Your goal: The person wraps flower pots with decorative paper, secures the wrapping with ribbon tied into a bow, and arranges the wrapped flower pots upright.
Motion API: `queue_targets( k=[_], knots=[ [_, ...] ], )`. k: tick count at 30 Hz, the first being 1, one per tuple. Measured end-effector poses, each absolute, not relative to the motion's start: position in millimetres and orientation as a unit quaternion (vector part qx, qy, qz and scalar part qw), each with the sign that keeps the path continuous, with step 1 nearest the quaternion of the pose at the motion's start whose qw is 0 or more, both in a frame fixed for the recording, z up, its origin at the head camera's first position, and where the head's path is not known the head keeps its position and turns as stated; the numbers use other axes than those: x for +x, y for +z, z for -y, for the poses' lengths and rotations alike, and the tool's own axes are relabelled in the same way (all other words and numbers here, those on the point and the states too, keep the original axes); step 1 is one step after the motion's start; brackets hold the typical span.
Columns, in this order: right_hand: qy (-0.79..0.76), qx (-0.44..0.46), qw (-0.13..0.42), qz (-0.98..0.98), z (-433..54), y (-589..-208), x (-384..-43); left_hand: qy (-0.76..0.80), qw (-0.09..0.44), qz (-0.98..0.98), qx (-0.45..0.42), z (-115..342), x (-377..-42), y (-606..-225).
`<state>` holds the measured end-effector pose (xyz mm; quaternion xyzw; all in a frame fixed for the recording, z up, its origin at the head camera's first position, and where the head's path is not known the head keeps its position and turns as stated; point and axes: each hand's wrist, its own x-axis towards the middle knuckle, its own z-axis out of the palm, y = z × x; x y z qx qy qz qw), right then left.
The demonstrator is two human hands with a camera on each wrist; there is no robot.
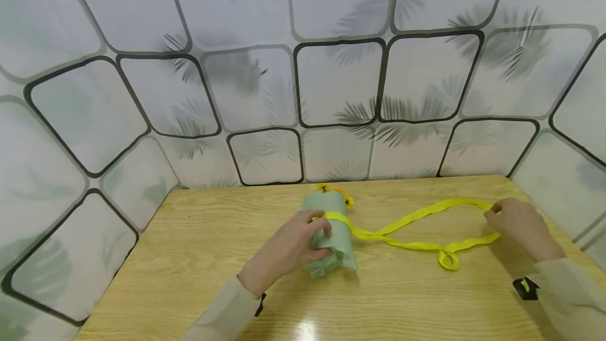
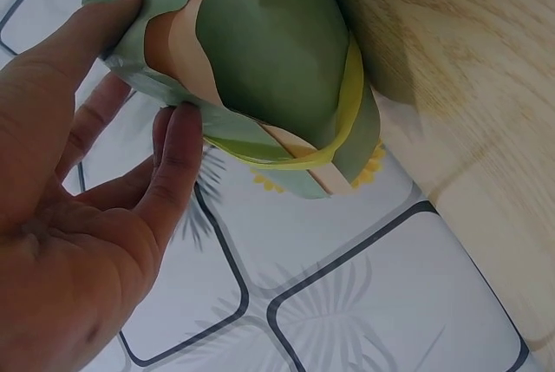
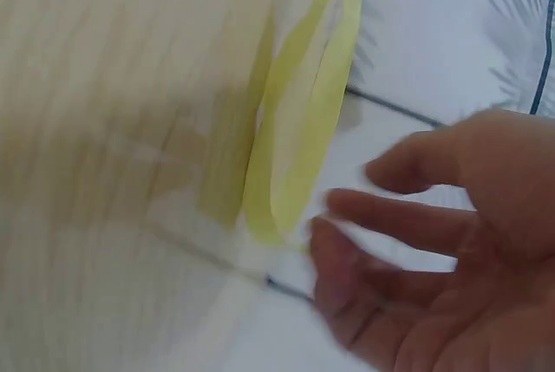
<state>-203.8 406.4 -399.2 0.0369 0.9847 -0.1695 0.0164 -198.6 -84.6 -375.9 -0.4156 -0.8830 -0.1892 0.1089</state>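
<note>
A bouquet (image 1: 333, 236) wrapped in pale green paper lies on the table, its yellow flowers (image 1: 347, 201) showing at the far end. Around the wrap runs a yellow ribbon (image 1: 412, 245), which stretches right in two long strands with a small loop hanging near the lower one. My left hand (image 1: 293, 243) holds the bouquet from its left side. In the left wrist view its thumb lies on the green paper (image 2: 269, 34) and its fingertips are at the paper's edge. At the ribbon's far right, my right hand (image 1: 521, 228) has its curled fingertips on the strand; the right wrist view is blurred there.
The wooden table (image 1: 213, 236) reaches back to a wall covering (image 1: 341, 83) with a grid and leaf print, which also closes in both sides. Dark wrist straps (image 1: 525, 288) sit at the sleeve cuffs.
</note>
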Motion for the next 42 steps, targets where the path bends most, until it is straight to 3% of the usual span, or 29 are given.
queue_targets(
  k=[4,8,12,23,30,36,42],
  knots=[
    [-0.192,0.014,0.015,-0.981,-395.2,-402.2,-231.0,-0.186,0.108,0.884,-0.414,84.4,-198.8,-376.3],
    [-0.205,0.0,0.06,-0.977,-385.8,-408.3,-253.0,-0.19,0.099,0.884,-0.417,83.4,-199.4,-375.6],
    [-0.189,-0.021,0.066,-0.98,-378.1,-413.3,-264.6,-0.189,0.095,0.883,-0.419,83.1,-200.3,-375.5],
    [-0.207,-0.042,-0.039,-0.977,-354.5,-414.2,-260.9,-0.166,0.073,0.898,-0.402,80.7,-198.8,-375.1],
    [-0.272,-0.068,-0.129,-0.951,-316.4,-408.5,-250.7,-0.153,0.09,0.899,-0.401,79.2,-198.7,-376.5],
    [-0.322,-0.139,-0.195,-0.916,-279.9,-399.9,-234.5,-0.157,0.071,0.898,-0.405,78.7,-199.7,-376.3],
    [-0.342,-0.242,-0.228,-0.879,-245.8,-395.1,-227.1,-0.153,0.086,0.895,-0.41,78.1,-199.3,-377.0]
  ],
)
